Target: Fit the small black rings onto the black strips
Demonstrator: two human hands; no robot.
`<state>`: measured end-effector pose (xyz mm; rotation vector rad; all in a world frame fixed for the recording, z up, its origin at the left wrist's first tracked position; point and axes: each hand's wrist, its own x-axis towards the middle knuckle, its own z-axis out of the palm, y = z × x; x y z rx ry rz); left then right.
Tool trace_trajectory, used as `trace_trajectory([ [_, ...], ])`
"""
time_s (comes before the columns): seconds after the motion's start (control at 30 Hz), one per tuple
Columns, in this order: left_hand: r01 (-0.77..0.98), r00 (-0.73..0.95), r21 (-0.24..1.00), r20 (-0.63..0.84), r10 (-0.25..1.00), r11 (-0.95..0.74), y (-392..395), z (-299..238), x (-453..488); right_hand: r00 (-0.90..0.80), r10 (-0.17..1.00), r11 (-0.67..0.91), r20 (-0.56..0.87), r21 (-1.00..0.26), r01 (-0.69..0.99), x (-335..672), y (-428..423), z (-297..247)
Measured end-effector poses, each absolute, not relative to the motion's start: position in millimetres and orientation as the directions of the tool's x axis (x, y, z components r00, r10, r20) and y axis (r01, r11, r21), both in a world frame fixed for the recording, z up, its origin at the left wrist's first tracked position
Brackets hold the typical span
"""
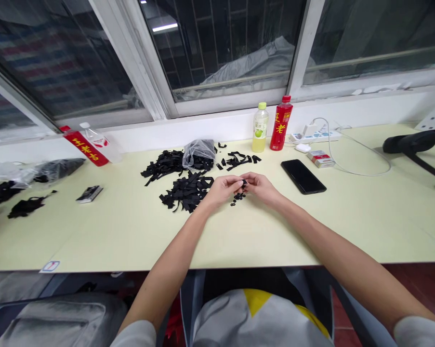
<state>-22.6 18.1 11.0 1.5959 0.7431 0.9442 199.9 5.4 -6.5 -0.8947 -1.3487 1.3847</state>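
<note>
My left hand [222, 189] and my right hand [261, 186] meet over the middle of the pale table [239, 231], fingers pinched together on a small black piece [243, 182] held between them. Just below the fingertips lie several tiny black rings [238, 197] on the table. A heap of black strips [186, 191] lies right beside my left hand. Another heap of strips [164, 164] sits further back, next to a clear plastic bag [199, 152]. A few loose black strips [239, 160] lie behind my hands.
A black phone [303, 176] lies right of my hands, with a small box [321, 158], power strip [314, 136] and white cable behind. A green drink bottle [260, 126] and red bottle [281, 123] stand by the wall. Bags and black scraps [25, 206] lie far left.
</note>
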Motion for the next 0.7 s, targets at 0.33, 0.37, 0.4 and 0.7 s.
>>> trace_trajectory([
  [0.33, -0.060, 0.270, 0.991, 0.131, 0.954, -0.119, 32, 3, -26, -0.167, 0.951, 0.305, 0.259, -0.718, 0.626, 226, 12, 0],
  [0.37, -0.057, 0.273, 0.991, 0.128, 0.954, -0.117, 32, 3, -26, -0.194, 0.946, 0.322, 0.259, -0.686, 0.652, 226, 11, 1],
  [0.4, -0.054, 0.278, 0.991, 0.129, 0.952, -0.119, 32, 3, -25, -0.220, 0.941, 0.337, 0.257, -0.660, 0.671, 225, 11, 2],
  [0.7, 0.006, 0.264, 0.985, 0.164, 0.950, -0.172, 30, 5, -20, -0.308, 0.924, 0.382, 0.225, -0.552, 0.741, 223, 9, 4],
])
